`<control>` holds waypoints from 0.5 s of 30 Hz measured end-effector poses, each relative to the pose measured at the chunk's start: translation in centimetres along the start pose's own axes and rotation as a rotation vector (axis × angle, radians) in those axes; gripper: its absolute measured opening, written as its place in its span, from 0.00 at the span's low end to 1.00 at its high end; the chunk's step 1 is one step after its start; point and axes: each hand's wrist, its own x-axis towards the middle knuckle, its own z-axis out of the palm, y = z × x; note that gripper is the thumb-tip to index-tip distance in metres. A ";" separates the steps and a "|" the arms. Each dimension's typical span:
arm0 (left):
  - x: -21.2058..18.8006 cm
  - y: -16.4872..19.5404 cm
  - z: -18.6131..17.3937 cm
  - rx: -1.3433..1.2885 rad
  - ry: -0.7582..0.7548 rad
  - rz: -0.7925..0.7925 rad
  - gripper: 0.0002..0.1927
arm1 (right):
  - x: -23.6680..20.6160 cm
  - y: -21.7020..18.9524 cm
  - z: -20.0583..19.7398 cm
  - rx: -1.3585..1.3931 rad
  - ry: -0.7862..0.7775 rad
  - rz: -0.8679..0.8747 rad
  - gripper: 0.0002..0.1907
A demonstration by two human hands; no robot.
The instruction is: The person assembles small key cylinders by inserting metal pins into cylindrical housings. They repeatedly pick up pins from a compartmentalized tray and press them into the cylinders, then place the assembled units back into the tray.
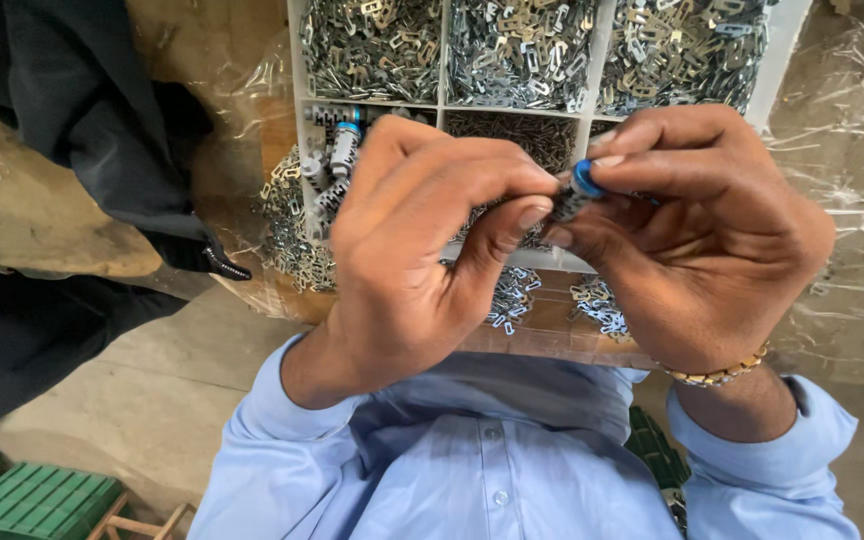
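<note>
My left hand (422, 240) and my right hand (697, 240) meet in front of me, fingertips pinched together on a small metal cylinder with a blue ring (578, 186). Most of the piece is hidden by my fingers. Behind the hands stands a white divided tray (442, 80) whose compartments are full of small silver metal clips (372, 45). Finished cylinders with blue rings (340, 150) lie in the tray's lower left compartment. A beaded bracelet (717, 375) circles my right wrist.
Loose metal clips (292, 235) lie spilled on the plastic-covered table (852, 200) beside and below the tray. A dark jacket (102, 120) hangs at the left. A green crate (32, 500) sits on the floor at bottom left.
</note>
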 end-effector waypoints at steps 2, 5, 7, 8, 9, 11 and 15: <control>0.0 0.0 0.2 0.006 0.003 0.012 0.06 | 0.0 0.0 -0.1 -0.012 0.026 0.078 0.15; 0.1 0.0 0.3 0.009 0.010 0.022 0.06 | 0.0 0.0 0.0 -0.021 -0.002 -0.011 0.15; 0.2 0.0 0.3 0.008 0.014 0.014 0.05 | -0.1 0.0 0.0 -0.034 -0.011 -0.026 0.14; 0.2 0.1 0.3 0.009 0.018 0.012 0.05 | -0.2 0.0 0.0 -0.043 -0.010 -0.027 0.14; 0.3 0.1 0.3 0.007 0.015 0.009 0.05 | -0.2 0.0 -0.1 -0.053 -0.008 -0.029 0.14; 0.3 0.2 0.3 0.010 0.016 0.002 0.05 | -0.3 -0.1 0.0 -0.070 -0.008 -0.024 0.14; 0.5 0.4 0.4 0.065 0.034 0.054 0.06 | -0.3 -0.2 0.1 -0.127 0.004 -0.004 0.14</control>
